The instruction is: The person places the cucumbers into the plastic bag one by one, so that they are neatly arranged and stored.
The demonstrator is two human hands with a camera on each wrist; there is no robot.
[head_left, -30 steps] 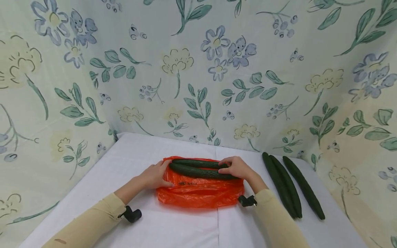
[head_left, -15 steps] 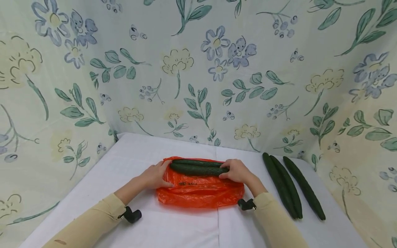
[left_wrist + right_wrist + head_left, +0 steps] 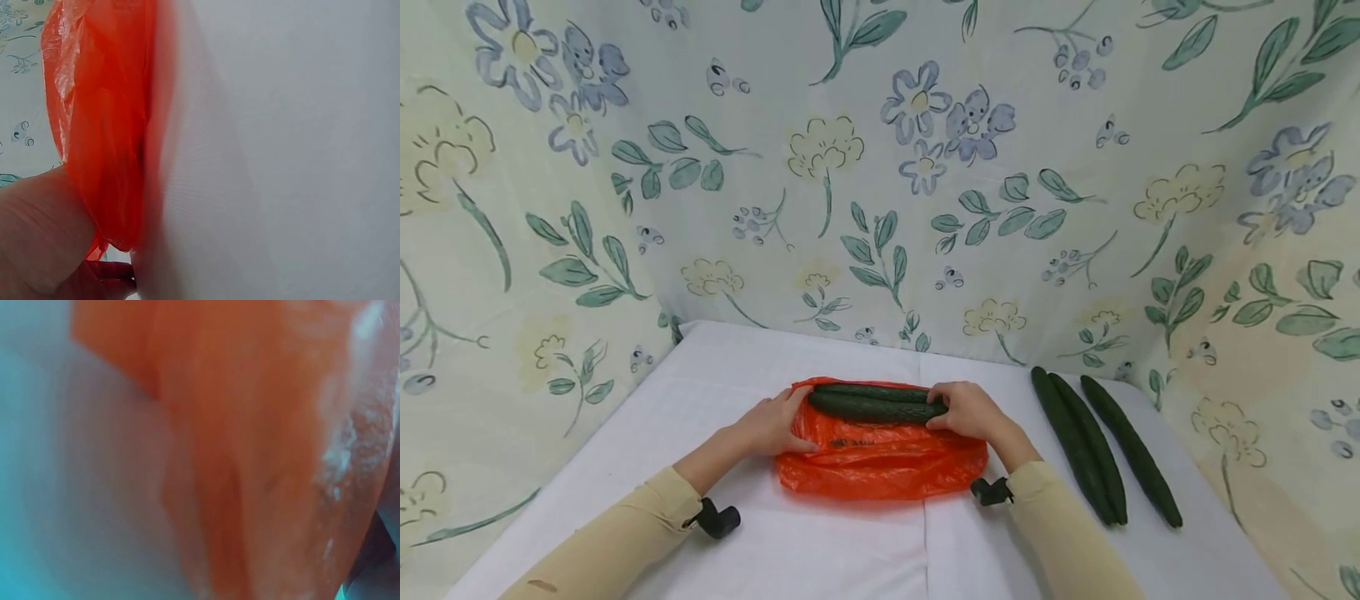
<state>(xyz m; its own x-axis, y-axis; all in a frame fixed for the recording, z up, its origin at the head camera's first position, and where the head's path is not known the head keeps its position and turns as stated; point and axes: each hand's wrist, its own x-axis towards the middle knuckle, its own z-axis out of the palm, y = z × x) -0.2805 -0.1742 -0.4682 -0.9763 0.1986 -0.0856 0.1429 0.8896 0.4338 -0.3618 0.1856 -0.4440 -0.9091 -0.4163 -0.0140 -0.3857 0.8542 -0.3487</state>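
Two dark green cucumbers lie side by side on an orange-red plastic bag (image 3: 880,479), the front cucumber (image 3: 865,407) against the rear cucumber (image 3: 872,390). My left hand (image 3: 771,422) holds the bag's left edge, thumb in front and fingers toward the back, near the cucumbers' left ends. In the left wrist view the bag (image 3: 106,125) hangs beside the left hand (image 3: 44,231). At the other end, my right hand (image 3: 972,410) grips the cucumbers' right ends and covers them. The right wrist view is blurred, mostly filled by the bag (image 3: 269,425).
Three more cucumbers rest at the right of the white-covered table (image 3: 850,542): a left one (image 3: 1070,442) touching a middle one (image 3: 1097,442), and a right one (image 3: 1131,450) apart. A flowered curtain (image 3: 737,125) hangs behind. Black wrist cameras (image 3: 718,518) stick out from both sleeves.
My right hand's fingers have shifted from atop the cucumbers to round their right ends. The front cucumber's right end has swung back toward the rear one. My left hand stays put.
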